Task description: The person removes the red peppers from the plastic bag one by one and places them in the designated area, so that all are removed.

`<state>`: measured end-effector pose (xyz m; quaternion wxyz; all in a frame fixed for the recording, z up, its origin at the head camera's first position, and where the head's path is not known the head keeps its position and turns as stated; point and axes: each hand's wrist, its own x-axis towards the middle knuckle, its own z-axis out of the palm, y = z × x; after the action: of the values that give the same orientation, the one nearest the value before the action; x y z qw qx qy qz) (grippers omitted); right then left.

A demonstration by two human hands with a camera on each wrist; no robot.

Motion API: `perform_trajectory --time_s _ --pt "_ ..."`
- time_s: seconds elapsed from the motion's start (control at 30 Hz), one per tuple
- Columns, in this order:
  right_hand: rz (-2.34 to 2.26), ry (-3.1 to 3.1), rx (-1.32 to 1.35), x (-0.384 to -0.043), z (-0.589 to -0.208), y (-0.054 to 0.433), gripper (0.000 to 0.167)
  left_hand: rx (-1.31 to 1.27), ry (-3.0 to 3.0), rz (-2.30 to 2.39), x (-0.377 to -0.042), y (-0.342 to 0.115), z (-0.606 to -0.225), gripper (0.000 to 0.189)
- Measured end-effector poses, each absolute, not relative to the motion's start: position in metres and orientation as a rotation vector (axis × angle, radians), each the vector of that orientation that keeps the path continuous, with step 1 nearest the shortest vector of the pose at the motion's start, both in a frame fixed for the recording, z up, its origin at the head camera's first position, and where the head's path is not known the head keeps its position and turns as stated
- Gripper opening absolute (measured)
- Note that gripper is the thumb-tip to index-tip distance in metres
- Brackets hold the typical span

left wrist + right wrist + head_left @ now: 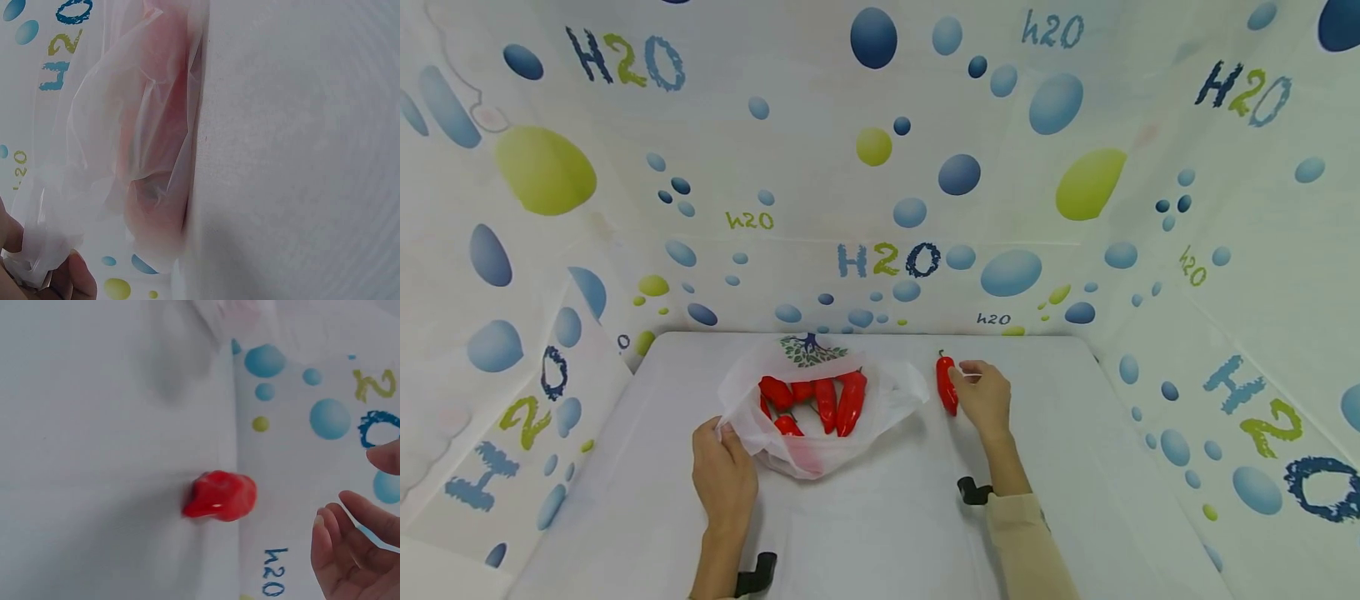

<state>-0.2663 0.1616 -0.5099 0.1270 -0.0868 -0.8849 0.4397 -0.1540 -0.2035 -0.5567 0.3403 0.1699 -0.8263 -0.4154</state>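
The thin, slack plastic bag (880, 421) might tip and spill its red peppers (852, 402) if the left hand (726, 475), pinching its left edge, pulled too hard. The right hand (987, 402), thumb and curved fingers parted, holds nothing, near a single pepper (947, 385) lying right of the bag on the white table (865, 542).

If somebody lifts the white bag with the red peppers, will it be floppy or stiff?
The white bag is probably floppy: its thin, see-through sides are creased. The red peppers inside may slide together, since they lie loosely. Some could tumble out if it tips, because its mouth gapes open.
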Motion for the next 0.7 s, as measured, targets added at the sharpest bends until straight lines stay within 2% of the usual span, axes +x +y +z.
perform_trajectory --time_s 0.4,0.7 --pt "1.324 -2.470 -0.113 -0.252 -0.487 0.143 0.033 0.436 -2.147 -1.083 -0.154 -0.203 -0.556 0.035" --pt "1.311 -2.370 0.061 -0.240 -0.482 0.126 0.021 0.442 -2.139 -1.083 -0.154 -0.203 -0.556 0.034"
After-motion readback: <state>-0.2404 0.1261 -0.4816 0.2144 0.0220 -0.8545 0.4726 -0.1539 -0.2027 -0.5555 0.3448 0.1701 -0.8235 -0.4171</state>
